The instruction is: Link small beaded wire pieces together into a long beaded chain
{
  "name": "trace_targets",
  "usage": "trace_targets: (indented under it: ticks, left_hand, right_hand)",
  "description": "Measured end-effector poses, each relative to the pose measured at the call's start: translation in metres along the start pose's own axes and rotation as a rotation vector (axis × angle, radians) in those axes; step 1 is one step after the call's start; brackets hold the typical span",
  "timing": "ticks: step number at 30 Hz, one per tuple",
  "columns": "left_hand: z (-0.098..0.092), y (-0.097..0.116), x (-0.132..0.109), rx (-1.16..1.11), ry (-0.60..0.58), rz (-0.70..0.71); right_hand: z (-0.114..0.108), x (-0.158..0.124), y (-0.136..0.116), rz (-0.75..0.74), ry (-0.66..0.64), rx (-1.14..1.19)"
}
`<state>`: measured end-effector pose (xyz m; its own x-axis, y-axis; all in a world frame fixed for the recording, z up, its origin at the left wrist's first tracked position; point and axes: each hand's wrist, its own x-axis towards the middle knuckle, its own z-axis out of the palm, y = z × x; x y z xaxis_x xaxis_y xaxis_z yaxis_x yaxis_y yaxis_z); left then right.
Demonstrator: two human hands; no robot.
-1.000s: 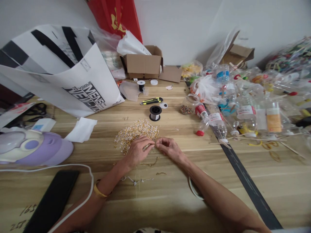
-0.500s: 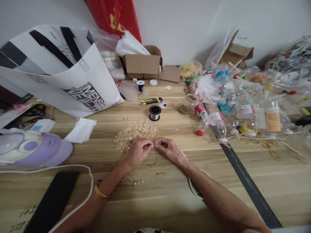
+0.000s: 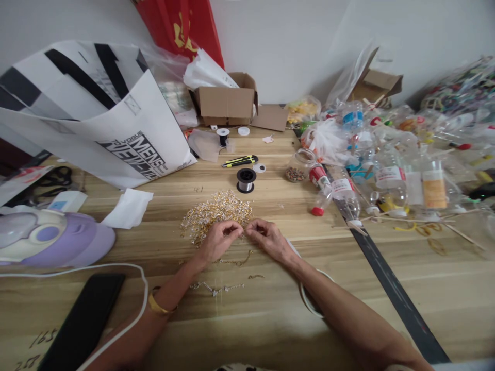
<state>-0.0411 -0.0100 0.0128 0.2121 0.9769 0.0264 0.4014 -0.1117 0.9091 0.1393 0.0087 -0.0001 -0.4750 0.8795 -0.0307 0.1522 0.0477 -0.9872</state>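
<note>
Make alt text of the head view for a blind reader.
A left hand and right hand nearly meet at a pile of small gold and clear pieces on a wooden table. A spool stands beyond; plastic bottles clutter the right.

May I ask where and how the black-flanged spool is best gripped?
Probably pinch the spool by its upper rim, from above and the right: it seems to stand upright, that rim projects past the wound core, and the glittery pile lies nearer left.
</note>
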Motion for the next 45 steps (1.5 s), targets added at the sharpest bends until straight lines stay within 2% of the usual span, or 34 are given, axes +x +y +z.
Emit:
trace_targets:
  ticks: [5,14,22,31,45]
  left_hand:
    - [0.002,-0.003,-0.001,0.052,0.022,0.024]
    - [0.007,-0.009,-0.003,0.240,0.075,0.181]
    - [0.009,-0.009,-0.002,0.166,0.141,0.235]
    - [0.008,-0.011,0.000,0.128,0.174,0.487]
    - [0.007,-0.014,0.002,0.122,0.220,0.683]
  right_hand:
    - [0.000,0.001,0.002,-0.018,0.007,0.020]
    - [0.001,-0.001,0.001,-0.020,0.016,-0.052]
    - [-0.001,0.001,0.001,0.016,-0.019,0.052]
    - [-0.004,0.004,0.009,0.093,-0.109,0.238]
    - [-0.006,0.006,0.012,0.175,-0.170,0.413]
